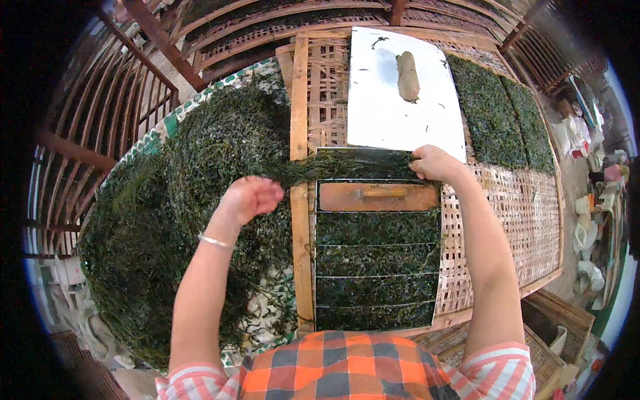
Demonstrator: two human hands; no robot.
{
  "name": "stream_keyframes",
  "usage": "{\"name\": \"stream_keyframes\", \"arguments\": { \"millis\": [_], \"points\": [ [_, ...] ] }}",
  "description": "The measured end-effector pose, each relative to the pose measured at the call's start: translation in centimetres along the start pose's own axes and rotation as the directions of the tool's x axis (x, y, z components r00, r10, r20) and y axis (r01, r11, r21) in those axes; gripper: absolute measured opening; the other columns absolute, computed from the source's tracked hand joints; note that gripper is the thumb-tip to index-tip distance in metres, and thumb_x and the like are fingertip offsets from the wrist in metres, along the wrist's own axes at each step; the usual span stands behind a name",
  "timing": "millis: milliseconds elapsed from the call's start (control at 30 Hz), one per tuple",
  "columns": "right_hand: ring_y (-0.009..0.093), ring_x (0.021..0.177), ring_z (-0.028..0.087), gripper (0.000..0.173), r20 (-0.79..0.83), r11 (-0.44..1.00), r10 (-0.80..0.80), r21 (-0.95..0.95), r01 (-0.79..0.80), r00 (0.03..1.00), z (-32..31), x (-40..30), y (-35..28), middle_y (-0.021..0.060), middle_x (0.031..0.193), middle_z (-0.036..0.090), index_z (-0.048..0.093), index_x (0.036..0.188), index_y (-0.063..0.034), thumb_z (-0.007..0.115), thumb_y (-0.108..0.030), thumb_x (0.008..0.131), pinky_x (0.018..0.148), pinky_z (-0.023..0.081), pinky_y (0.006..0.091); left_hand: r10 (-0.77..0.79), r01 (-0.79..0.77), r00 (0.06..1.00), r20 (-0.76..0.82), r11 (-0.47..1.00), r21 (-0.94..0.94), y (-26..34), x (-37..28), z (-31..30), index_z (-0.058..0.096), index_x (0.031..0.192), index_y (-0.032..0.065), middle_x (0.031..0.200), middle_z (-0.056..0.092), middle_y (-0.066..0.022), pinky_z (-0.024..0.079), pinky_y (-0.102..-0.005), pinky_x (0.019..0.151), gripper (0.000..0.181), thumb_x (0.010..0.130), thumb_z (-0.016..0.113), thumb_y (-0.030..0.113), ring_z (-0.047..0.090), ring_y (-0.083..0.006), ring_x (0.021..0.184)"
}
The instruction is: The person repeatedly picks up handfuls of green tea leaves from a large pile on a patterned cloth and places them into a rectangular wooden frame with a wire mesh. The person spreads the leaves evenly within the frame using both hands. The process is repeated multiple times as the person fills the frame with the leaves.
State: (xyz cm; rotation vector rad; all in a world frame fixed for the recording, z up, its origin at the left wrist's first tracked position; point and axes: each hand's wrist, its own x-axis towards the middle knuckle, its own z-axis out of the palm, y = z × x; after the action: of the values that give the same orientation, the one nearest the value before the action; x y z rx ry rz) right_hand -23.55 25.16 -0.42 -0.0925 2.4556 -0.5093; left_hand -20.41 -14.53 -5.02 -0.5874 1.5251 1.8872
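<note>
My right hand [436, 164] has its fingers closed at the right end of a strip of dark green, seaweed-like strands [357, 165]. The strip stretches left across the top slot of a thin-walled divided frame [441, 235]. My left hand [252, 199], slightly blurred, hovers over a large heap of the same green strands [225, 130]. Its fingers are loosely bent just below the strip's left end, and nothing shows in them. A brown flat block with a raised handle [377, 196] fills the second slot. Packed green strands [377, 227] fill the lower slots.
Beyond the frame lies a white board [370, 115] with a cylindrical handle [408, 77]. Pressed green sheets [487, 112] rest on a woven, wood-edged mat [505, 215]. Slatted racks [110, 110] stand at the left and back. A wooden box [565, 320] is at lower right.
</note>
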Motion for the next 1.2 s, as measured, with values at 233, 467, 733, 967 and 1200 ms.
{"name": "stream_keyframes", "arguments": {
  "millis": [233, 467, 733, 967, 1200],
  "points": [
    [0.011, 0.051, 0.047, 0.016, -0.016, 0.968, 0.113, 0.228, -0.106, 0.993, -2.0, -2.6, 0.8, 0.0024, 0.061, 0.054, 0.054, 0.086, 0.0005, 0.057, -0.014, 0.081, 0.047, 0.039, 0.0267, 0.483, -0.691, 0.490, 0.725, -0.292, 0.661, 2.0, -1.3, 10.0, 0.057, 0.107, 0.0058, 0.118, 0.055, -0.0102, 0.038, -0.0415, 0.095, 0.027, 0.090, 0.048, 0.024, 0.047, -0.0244, 0.115],
    [0.011, 0.056, 0.052, 0.026, -0.153, 0.964, 0.124, 0.251, -0.083, 0.981, -3.1, -3.1, 7.4, 0.0055, 0.069, 0.061, 0.059, 0.091, 0.0015, 0.066, -0.017, 0.075, 0.052, 0.043, 0.0296, 0.266, -0.559, 0.701, 0.662, -0.372, 0.741, 1.3, 1.5, 11.0, 0.052, 0.120, 0.0090, 0.135, 0.044, -0.0056, 0.021, -0.0460, 0.107, 0.038, 0.093, 0.040, 0.032, 0.035, -0.0202, 0.128],
    [0.016, 0.069, 0.054, 0.020, -0.600, 0.953, -0.082, 0.185, 0.238, 0.796, 0.6, -3.1, 1.3, 0.0083, 0.074, 0.059, 0.059, 0.092, -0.0019, 0.061, -0.016, 0.079, 0.065, 0.044, 0.0302, 0.472, -0.639, 0.506, 0.722, -0.357, 0.681, -1.4, 3.3, 9.3, 0.060, 0.106, 0.0087, 0.120, 0.056, -0.0066, 0.025, -0.0476, 0.104, 0.033, 0.090, 0.044, 0.032, 0.044, -0.0217, 0.121],
    [0.033, 0.091, 0.060, 0.032, -0.362, 0.969, -0.246, -0.066, 0.239, 0.899, 3.1, -3.7, -6.8, 0.0206, 0.097, 0.062, 0.058, 0.104, 0.0033, 0.055, -0.019, 0.081, 0.080, 0.046, 0.0366, 0.684, -0.631, 0.448, 0.576, -0.214, 0.745, 0.5, -2.2, 6.2, 0.061, 0.073, 0.0074, 0.087, 0.057, -0.0084, 0.044, -0.0382, 0.084, 0.019, 0.081, 0.054, 0.023, 0.054, -0.0253, 0.093],
    [0.011, 0.081, 0.055, 0.020, -0.452, 0.873, -0.021, 0.427, 0.237, 0.892, 5.4, -9.7, -1.6, 0.0042, 0.088, 0.060, 0.057, 0.102, 0.0009, 0.055, -0.012, 0.087, 0.075, 0.044, 0.0248, 0.860, 0.030, 0.340, -0.381, 0.395, 0.918, 3.8, -3.3, -10.8, 0.044, 0.124, 0.0078, 0.132, 0.036, -0.0229, 0.040, -0.0392, 0.096, 0.066, 0.068, 0.074, 0.026, 0.042, -0.0427, 0.115]
  ]
}}
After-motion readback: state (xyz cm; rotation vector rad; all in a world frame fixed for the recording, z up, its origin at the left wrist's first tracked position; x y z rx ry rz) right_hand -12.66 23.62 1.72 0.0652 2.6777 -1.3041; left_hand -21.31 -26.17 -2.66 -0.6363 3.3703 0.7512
